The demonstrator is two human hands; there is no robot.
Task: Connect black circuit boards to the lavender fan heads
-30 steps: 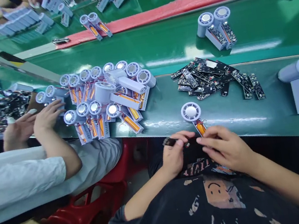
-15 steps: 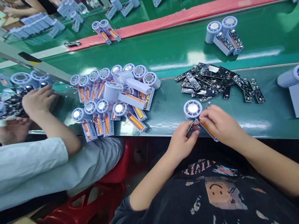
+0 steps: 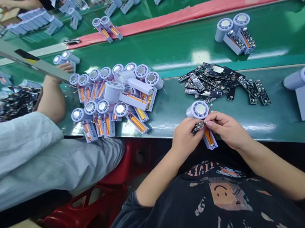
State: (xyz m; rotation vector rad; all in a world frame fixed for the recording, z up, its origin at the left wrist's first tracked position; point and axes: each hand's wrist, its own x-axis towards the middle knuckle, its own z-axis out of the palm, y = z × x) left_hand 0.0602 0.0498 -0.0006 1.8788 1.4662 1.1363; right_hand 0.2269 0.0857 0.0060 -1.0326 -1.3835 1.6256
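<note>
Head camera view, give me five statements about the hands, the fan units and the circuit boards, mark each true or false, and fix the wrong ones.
1. The left hand holds a small circuit board. True.
2. The right hand rests on the red strip. False: its fingers are beside that small circuit board.
3. The fan unit at the hands shows an orange strip in its handle. True.
4. The pile of circuit boards lies left of the clustered fan units. False: it lies to their right in the picture.
5. The pair of fan units beyond the pile has circuit boards showing. True.
</note>
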